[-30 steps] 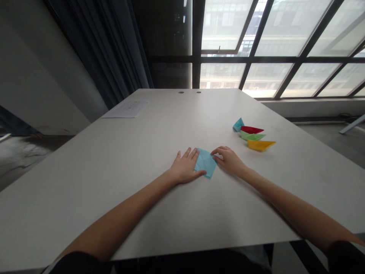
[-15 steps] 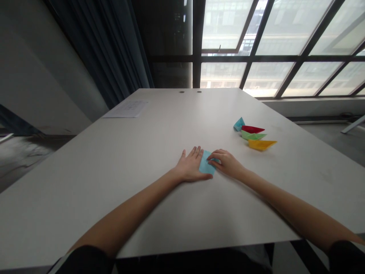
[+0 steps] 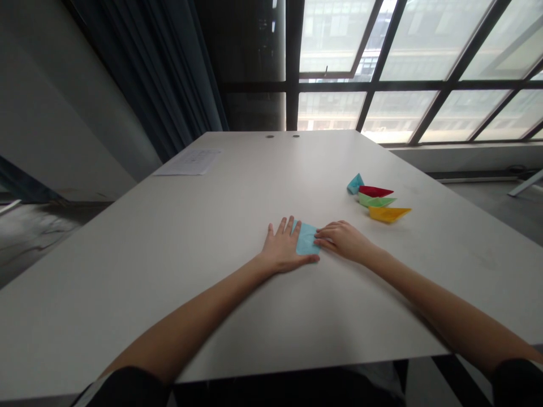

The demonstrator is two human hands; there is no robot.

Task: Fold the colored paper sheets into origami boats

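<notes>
A small folded piece of light blue paper [image 3: 307, 241] lies flat on the white table [image 3: 203, 237], between my two hands. My left hand [image 3: 283, 249] rests flat on the table with fingers spread, its thumb along the paper's near edge. My right hand [image 3: 344, 240] lies on the paper's right side, its fingers stretched out and pressing the fold down.
Four folded paper boats sit to the right: blue [image 3: 354, 183], red [image 3: 375, 191], green [image 3: 375, 200] and yellow [image 3: 387, 213]. A printed sheet [image 3: 189, 161] lies at the far left of the table. Dark curtains and large windows stand behind.
The blue paper has been folded smaller. My right hand went from a pinch on its corner to flat fingers pressing it. My left hand shifted slightly right.
</notes>
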